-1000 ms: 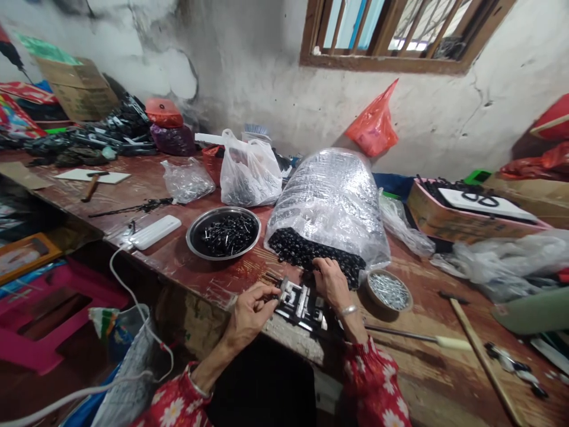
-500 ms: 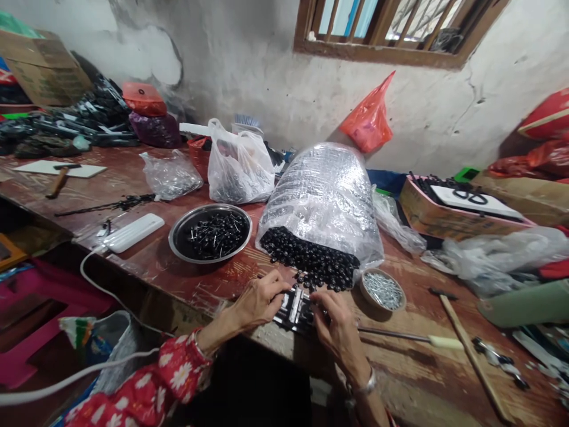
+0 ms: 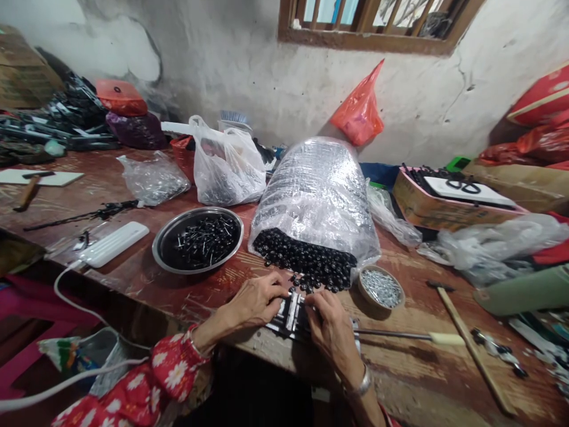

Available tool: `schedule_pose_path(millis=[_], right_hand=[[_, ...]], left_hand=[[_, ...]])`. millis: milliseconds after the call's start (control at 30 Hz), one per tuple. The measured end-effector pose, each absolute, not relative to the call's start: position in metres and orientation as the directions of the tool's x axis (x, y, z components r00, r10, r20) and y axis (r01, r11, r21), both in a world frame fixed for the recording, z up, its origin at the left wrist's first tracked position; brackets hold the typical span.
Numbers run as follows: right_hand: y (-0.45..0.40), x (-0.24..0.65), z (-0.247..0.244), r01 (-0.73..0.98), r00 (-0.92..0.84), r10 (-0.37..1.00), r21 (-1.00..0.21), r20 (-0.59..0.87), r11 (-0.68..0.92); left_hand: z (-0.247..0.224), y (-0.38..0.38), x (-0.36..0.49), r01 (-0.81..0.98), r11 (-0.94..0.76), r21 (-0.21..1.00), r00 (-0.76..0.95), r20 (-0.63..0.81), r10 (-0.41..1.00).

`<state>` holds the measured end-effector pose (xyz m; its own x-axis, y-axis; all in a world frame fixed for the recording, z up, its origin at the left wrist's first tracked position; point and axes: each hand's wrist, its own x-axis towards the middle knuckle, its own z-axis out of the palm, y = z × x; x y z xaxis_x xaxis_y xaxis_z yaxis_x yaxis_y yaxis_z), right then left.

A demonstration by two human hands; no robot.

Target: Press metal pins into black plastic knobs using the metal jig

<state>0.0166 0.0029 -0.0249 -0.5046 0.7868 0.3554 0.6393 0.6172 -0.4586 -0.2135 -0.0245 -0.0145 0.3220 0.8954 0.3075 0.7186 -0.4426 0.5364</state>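
A small metal jig with bright bars lies at the table's front edge, between my two hands. My left hand rests at its left side, fingers curled and thumb near the fingertips. Whatever those fingertips pinch is too small to make out. Over the jig's right part, my right hand is closed, with thumb and index finger bent inward; their hold is hidden. Small round black plastic parts spill from a big clear plastic bag just beyond. A rod with a pale handle sticks out to the right of the jig.
On the left stands a steel bowl of black parts with metal pins. A small tub of silvery screws or nails is right of the bag. Farther right lies a hammer. A white power strip with a cable lies left.
The whole view has shifted, so most things sit slightly farther left. My right fingers have moved a little over the jig; my left hand stays beside it.
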Motion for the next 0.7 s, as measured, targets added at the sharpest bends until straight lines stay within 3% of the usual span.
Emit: schedule_pose_path(millis=[200, 433, 700], right_hand=[[0.005, 0.018, -0.024, 0.627, -0.510, 0.792, -0.484, 0.337, 0.610], [0.007, 0.012, -0.014, 0.713, -0.544, 0.807, -0.379, 0.230, 0.589], [0.012, 0.021, -0.014, 0.643, -0.544, 0.792, -0.470, 0.275, 0.605]], left_hand=[[-0.021, -0.024, -0.213, 0.653, -0.374, 0.658, 0.254, 0.275, 0.927], [-0.035, -0.027, -0.210, 0.624, -0.321, 0.713, 0.146, 0.297, 0.944], [-0.033, -0.028, -0.211, 0.560, -0.331, 0.759, 0.130, 0.314, 0.940]])
